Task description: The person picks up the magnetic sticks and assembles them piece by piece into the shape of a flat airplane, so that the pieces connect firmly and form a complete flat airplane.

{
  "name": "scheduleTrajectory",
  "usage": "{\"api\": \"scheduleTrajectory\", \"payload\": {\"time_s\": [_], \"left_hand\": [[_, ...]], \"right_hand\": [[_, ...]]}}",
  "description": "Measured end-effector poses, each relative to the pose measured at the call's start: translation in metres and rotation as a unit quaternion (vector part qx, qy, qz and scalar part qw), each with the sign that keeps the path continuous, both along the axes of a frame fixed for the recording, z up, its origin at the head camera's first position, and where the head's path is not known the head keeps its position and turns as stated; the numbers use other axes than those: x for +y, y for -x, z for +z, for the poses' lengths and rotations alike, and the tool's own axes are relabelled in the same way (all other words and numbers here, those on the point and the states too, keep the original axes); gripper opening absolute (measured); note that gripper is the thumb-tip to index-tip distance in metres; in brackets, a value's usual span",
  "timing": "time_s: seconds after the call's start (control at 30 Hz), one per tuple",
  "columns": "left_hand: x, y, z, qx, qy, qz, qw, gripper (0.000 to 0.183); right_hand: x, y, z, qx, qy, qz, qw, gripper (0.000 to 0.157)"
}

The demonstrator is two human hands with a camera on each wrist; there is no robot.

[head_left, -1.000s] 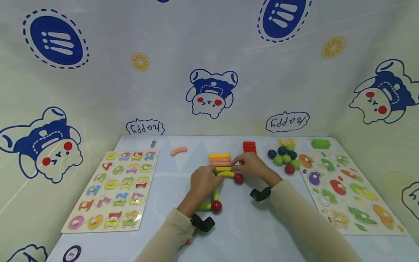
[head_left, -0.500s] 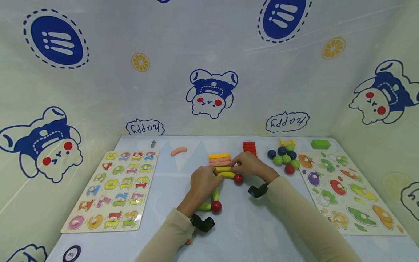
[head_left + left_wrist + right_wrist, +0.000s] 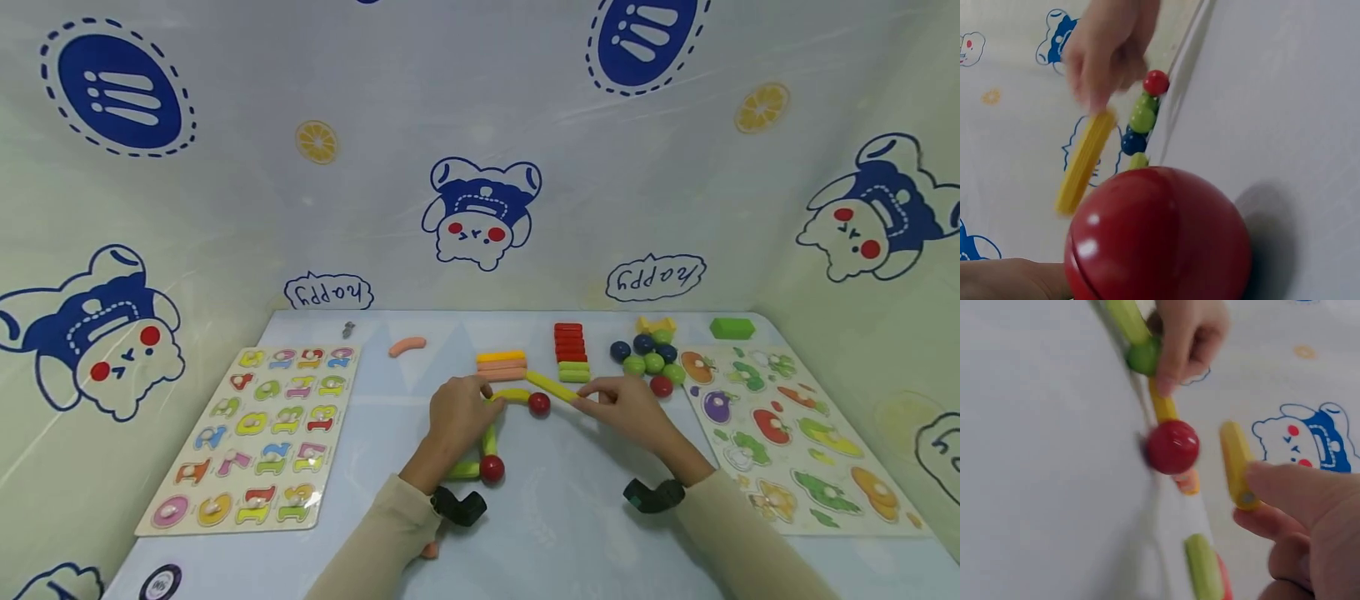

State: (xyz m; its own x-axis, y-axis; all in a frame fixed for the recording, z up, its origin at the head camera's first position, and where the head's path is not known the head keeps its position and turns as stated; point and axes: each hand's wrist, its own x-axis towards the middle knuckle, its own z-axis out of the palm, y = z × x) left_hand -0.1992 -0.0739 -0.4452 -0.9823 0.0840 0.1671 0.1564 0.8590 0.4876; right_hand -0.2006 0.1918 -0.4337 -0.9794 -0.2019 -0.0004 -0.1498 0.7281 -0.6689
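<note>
My right hand (image 3: pixel 630 408) pinches one end of a straight yellow stick (image 3: pixel 551 387) between thumb and fingertips; the stick is raised off the table in the right wrist view. With my left hand (image 3: pixel 461 417), I pinch a curved yellow stick (image 3: pixel 513 395) near its left end, beside a green ball (image 3: pixel 1142 357) that the hand covers in the head view. A red ball (image 3: pixel 539 404) sits at the curved stick's right end. Green sticks (image 3: pixel 489 440) run from the left hand toward a second red ball (image 3: pixel 492 469), partly behind the forearm.
Orange and pinkish sticks (image 3: pixel 501 367) lie in a row behind the hands. Red sticks (image 3: pixel 568 337) and green ones (image 3: pixel 573 372) form another row. Loose balls (image 3: pixel 653 364) cluster at right. A number puzzle board (image 3: pixel 251 442) lies left, a vegetable board (image 3: pixel 802 442) right.
The right hand has lifted the straight yellow stick from beside the pinkish row and moved right and nearer with it. Green sticks behind it now show. The left hand has stayed in place.
</note>
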Motion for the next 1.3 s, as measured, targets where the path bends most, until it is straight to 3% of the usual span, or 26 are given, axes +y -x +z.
{"api": "scheduleTrajectory", "payload": {"time_s": [0.2, 0.33, 0.5, 0.73, 1.13, 1.3], "left_hand": [[-0.002, 0.003, -0.001, 0.007, -0.003, -0.001, 1.0, 0.025], [-0.002, 0.004, -0.002, 0.005, -0.002, 0.002, 1.0, 0.026], [-0.002, 0.003, -0.001, -0.001, -0.005, 0.001, 1.0, 0.027], [0.001, 0.002, -0.001, -0.023, -0.029, -0.005, 0.9993, 0.028], [0.002, 0.001, -0.002, -0.036, -0.04, 0.002, 0.9986, 0.031], [0.0, 0.001, -0.002, -0.057, -0.066, -0.003, 0.9962, 0.036]], "right_hand": [[0.013, -0.051, -0.021, -0.007, 0.025, -0.081, 0.996, 0.034], [0.004, -0.068, -0.03, 0.011, 0.033, -0.095, 0.995, 0.031], [-0.011, -0.073, -0.035, 0.049, 0.048, -0.094, 0.993, 0.028], [-0.027, -0.076, -0.039, 0.057, 0.049, -0.085, 0.993, 0.029], [-0.043, -0.077, -0.04, 0.088, -0.017, -0.06, 0.994, 0.023], [-0.045, -0.078, -0.039, 0.093, -0.023, -0.06, 0.994, 0.023]]}}
